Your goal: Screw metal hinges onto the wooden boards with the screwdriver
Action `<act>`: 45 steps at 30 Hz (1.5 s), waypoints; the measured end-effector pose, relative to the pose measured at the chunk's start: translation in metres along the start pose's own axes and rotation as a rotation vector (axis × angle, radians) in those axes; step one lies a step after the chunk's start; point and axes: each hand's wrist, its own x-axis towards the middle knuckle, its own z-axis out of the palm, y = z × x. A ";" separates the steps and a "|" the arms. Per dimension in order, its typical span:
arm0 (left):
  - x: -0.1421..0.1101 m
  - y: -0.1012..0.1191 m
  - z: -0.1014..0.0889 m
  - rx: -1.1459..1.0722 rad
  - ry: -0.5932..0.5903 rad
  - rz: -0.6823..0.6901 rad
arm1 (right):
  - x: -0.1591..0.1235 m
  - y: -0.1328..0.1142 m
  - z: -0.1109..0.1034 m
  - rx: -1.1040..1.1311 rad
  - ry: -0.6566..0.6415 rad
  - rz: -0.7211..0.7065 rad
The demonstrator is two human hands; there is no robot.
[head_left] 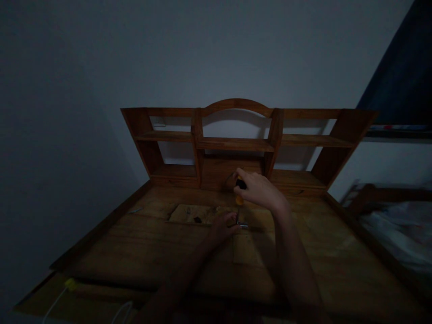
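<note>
My right hand is closed around the yellow-and-black handle of a screwdriver, held upright with its shaft pointing down. Under it, the fingers of my left hand pinch a small shiny metal fitting low over the desk. The screwdriver's tip comes down at this fitting between the left fingertips; dim light hides whether it sits in a screw. Beneath both hands lies a pale wooden board with a dark hole or mark and small bits on it.
A wooden desk fills the foreground, with a shelf unit along its back against the wall. A small greyish object lies at the left. A yellow piece with a white cord is at the front left edge. Bedding shows at right.
</note>
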 end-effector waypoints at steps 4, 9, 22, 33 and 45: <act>0.001 -0.003 0.003 -0.018 0.000 0.006 | -0.002 -0.004 0.000 -0.101 0.023 0.071; 0.000 -0.001 0.002 0.003 0.015 0.023 | -0.004 -0.004 -0.002 -0.092 0.020 0.070; 0.000 -0.001 0.002 0.008 0.018 0.037 | -0.005 -0.005 0.002 -0.200 0.098 0.131; 0.002 0.003 0.000 0.055 0.015 0.048 | 0.002 -0.001 0.002 -0.113 0.119 0.031; 0.001 0.015 -0.005 0.017 -0.010 0.012 | -0.009 0.007 -0.010 0.127 0.044 0.002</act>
